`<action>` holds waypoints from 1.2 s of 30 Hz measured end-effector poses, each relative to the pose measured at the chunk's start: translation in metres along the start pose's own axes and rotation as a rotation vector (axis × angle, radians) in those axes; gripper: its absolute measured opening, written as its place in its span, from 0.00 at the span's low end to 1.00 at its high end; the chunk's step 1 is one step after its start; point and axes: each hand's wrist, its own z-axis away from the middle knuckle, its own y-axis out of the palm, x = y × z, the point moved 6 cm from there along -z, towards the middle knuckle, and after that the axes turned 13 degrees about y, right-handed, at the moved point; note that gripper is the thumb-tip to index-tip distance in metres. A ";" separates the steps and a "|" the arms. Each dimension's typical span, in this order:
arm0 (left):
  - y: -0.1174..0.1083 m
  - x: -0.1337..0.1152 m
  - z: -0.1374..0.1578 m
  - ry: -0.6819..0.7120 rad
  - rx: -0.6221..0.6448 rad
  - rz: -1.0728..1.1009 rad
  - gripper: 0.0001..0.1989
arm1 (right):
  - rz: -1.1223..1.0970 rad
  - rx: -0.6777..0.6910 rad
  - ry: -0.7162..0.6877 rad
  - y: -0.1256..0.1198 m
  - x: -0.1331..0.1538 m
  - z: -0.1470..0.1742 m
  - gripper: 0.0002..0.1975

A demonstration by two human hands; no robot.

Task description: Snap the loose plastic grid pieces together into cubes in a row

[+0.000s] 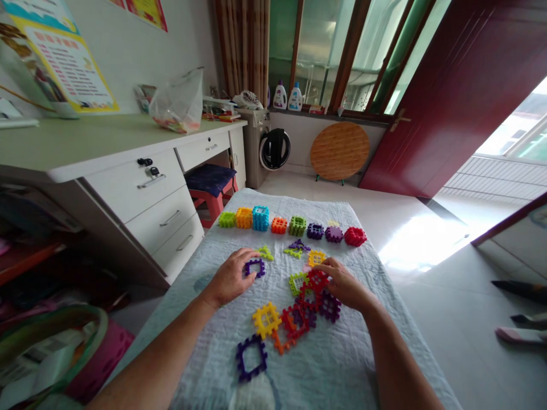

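Centre of frame: our left hand lies palm-down on the pale quilted cloth, fingertips pinching a small purple square frame piece against the fabric. The right hand rests to the right of centre, fingers curled down onto a red lattice piece at the top of the loose pile; whether that piece is actually gripped or only touched we cannot tell.

Loose pieces in the middle and lower middle: a yellow lattice square, a second red piece, a purple lattice piece, and a large purple open frame nearest the bottom edge. Just above the hands lie a green triangle and a small yellow square.

Across the upper middle runs a row of assembled cubes, green at its left end to red at its right, well apart from the hands.

Handling judgement: these toothed flats look best held by opposite edges, teeth left exposed, and lifted clear of the cloth before mating.

Orientation: the purple frame piece lies flat, open face up. Being roughly square it has no clear long axis; it sits rotated slightly diamond-wise.
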 end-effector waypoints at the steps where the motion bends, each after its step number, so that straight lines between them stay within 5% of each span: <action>1: 0.001 0.000 0.000 -0.002 0.005 -0.001 0.20 | 0.001 0.002 -0.007 0.000 -0.001 0.000 0.28; 11: 0.008 0.005 0.001 0.010 0.016 -0.014 0.19 | -0.070 -0.096 -0.055 -0.006 0.001 -0.005 0.10; 20: 0.008 0.005 0.000 0.014 0.018 -0.013 0.18 | -0.127 -0.213 0.093 -0.017 -0.004 -0.009 0.11; 28: 0.009 0.004 -0.001 0.001 0.024 -0.015 0.18 | 0.093 -0.263 0.173 -0.020 -0.013 -0.011 0.08; 32: 0.009 0.005 -0.001 0.000 0.021 -0.021 0.18 | -0.011 -0.116 0.056 -0.016 0.005 -0.003 0.05; 36: 0.009 0.005 -0.001 0.004 0.016 -0.022 0.18 | 0.010 0.086 -0.063 -0.001 0.032 0.010 0.23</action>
